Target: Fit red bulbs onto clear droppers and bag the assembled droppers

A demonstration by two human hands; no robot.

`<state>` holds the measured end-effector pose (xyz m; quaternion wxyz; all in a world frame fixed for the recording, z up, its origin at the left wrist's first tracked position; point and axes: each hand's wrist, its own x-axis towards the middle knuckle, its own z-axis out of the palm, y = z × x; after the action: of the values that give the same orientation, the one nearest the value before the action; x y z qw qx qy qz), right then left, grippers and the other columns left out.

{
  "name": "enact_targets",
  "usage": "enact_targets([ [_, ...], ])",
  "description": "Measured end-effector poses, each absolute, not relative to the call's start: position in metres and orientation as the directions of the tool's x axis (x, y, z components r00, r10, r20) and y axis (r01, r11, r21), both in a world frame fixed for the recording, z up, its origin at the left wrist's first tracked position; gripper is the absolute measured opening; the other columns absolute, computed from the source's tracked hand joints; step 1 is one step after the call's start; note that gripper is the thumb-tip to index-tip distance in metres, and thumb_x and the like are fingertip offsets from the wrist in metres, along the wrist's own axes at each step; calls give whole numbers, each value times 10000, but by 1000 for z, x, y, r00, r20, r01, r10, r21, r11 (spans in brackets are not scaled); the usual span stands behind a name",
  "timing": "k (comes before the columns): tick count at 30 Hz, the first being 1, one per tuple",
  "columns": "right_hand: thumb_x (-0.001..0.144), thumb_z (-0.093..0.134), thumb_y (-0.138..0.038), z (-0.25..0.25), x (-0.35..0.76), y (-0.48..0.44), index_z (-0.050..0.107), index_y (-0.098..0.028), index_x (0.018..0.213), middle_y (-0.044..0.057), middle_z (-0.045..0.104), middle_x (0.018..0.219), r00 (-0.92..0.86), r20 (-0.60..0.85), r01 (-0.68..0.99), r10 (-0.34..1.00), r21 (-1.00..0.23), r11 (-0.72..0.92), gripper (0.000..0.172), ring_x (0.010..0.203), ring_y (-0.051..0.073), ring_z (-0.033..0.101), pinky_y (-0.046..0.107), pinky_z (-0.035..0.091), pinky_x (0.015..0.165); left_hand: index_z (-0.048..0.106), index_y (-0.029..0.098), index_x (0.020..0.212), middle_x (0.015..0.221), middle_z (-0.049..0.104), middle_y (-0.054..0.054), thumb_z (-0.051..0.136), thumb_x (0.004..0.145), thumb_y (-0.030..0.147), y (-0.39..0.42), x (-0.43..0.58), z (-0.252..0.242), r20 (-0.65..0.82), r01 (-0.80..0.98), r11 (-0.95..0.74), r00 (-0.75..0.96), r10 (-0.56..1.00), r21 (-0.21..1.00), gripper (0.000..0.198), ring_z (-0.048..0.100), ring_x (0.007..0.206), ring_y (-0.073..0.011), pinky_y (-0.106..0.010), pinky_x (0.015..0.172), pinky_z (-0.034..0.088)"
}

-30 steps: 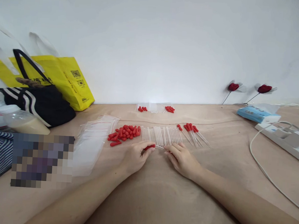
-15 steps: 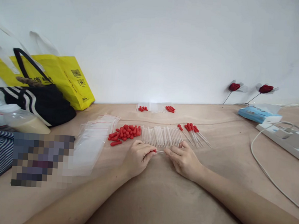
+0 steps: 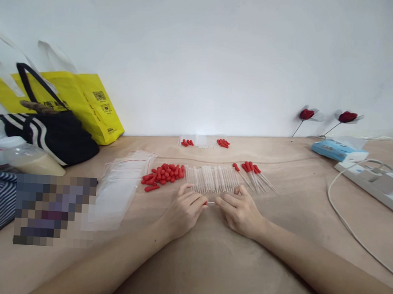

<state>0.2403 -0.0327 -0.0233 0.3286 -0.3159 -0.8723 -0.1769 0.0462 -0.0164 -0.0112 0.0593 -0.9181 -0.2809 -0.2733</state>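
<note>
Left hand point(image 3: 185, 209): fingers pinched closed on a small red teardrop bulb point(image 3: 205, 203), only its end showing past them.
Right hand point(image 3: 242, 210): fingers drawn narrow on a thin straight clear tube point(image 3: 211, 203), its far part hidden in the grip.
Bulb and tube: meeting end to end in the short gap between the two sets of fingers; how far one sits in the other is too small to tell.
Row of slim clear tubes point(image 3: 211, 179): side by side on the brown table point(image 3: 182, 274), just beyond both sets of fingers.
Loose heap of red bulbs point(image 3: 164, 176): beyond the left fingers and to their left, near them.
Fan of red-topped clear droppers point(image 3: 253, 171): beyond the right fingers and to their right, red ends pointing away.
Stack of flat clear plastic zip bags point(image 3: 118, 200): left of the left fingers, well apart.
Clear plastic bagging point(image 3: 205, 141): far beyond the fingers, by the wall, with a red cluster at each end.
Bright yellow carrier bag point(image 3: 99, 110), black bag with white stripes point(image 3: 73, 139): far off, beyond the left fingers and to their left.
Blue tissue pack point(image 3: 336, 150), white power strip point(image 3: 377, 182): well right of the right fingers.
</note>
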Motion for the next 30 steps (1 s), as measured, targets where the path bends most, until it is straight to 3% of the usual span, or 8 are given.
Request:
enact_targets([
  [4,786,341,-54,-26,237,-32,579,-126,825,-1,512,580,-575,680,661,455,59,748,252,534,116,401,283,256,614,537,165,801,711,638,1,356,865,144,-15,46,-13,529,530,-846,700,480,67,194,573,653,-121,-375,892,295],
  [11,852,394,-143,-22,241,-26,594,-163,874,6,587,650,-551,638,710,537,20,704,203,618,124,461,306,273,709,530,202,1015,831,681,-8,465,846,284,-5,40,-15,552,546,-795,590,589,264,200,606,743,-138,-391,924,285],
  [15,864,441,-191,-18,252,-24,602,-172,899,-8,600,624,-585,645,716,491,125,687,166,652,126,477,353,270,818,550,200,1009,811,681,-10,527,810,322,-4,34,-13,541,576,-782,590,600,238,235,599,739,-152,-421,932,269],
  [21,828,501,-129,-24,259,-20,580,-141,967,-16,625,640,-644,696,668,316,311,676,160,650,117,488,395,268,898,583,220,1002,763,677,12,533,812,295,-7,35,-13,558,573,-796,602,570,195,210,587,720,-138,-419,929,254],
  [30,836,404,-115,-26,248,-24,583,-128,800,0,525,579,-624,706,665,335,255,702,183,602,120,426,359,336,831,616,202,757,659,647,26,472,834,261,-15,48,-10,600,571,-799,578,553,187,174,560,638,-113,-379,896,278],
])
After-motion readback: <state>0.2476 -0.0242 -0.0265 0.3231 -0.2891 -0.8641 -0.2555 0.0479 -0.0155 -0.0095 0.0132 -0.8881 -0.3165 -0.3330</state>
